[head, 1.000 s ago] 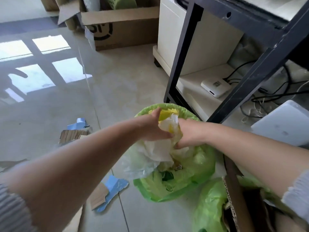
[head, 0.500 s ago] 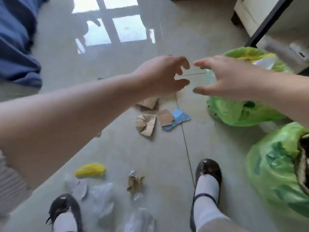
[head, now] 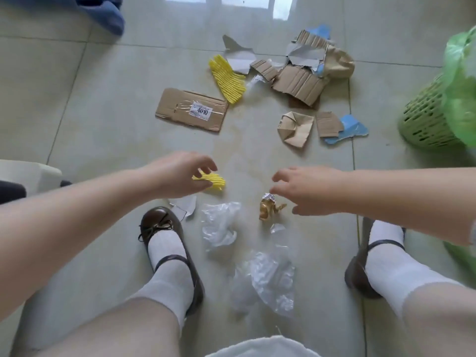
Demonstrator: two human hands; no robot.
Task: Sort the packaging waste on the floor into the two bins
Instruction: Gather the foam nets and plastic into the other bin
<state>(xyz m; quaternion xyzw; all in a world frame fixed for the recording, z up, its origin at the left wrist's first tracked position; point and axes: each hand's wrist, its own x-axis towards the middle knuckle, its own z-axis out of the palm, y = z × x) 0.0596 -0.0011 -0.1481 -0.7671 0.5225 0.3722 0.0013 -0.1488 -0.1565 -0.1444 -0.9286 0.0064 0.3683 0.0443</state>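
Because both hands reach down empty, their fingers are spread and slightly curled, gripping nothing. The left hand hovers over a small yellow foam net at frame centre; the right hand hovers just beside a crumpled gold wrapper, probably the next pick. Clear plastic film lies between the shoes below. Torn cardboard pieces, a labelled cardboard flap and a larger yellow foam net lie across the upper centre of the glossy tiled floor. A green lined bin stands at the right edge.
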